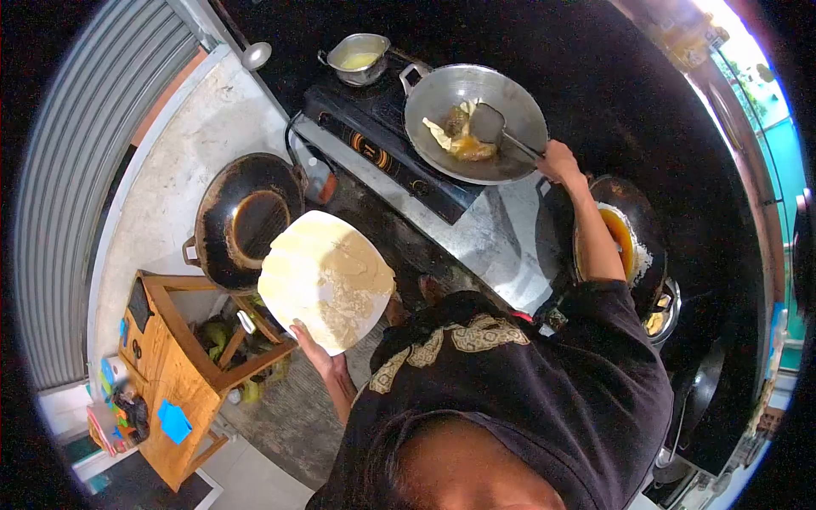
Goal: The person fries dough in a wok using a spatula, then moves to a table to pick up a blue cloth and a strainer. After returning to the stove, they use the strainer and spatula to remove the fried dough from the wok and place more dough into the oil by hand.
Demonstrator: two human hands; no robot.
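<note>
Clamped round the handle of the spatula (487,124), the right hand (558,162) sits at the rim of the grey wok (520,110), which covers the right end of the stove (340,127). From that hand the spatula's long axis slants forward and left, blade down among yellowish food (469,149). By the stove's far-left corner sits a small pot (359,75). The left hand (316,350) grips the near rim of a white plate (319,276) coated in pale batter.

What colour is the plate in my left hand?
The plate is white, clearest in the head view.
</note>
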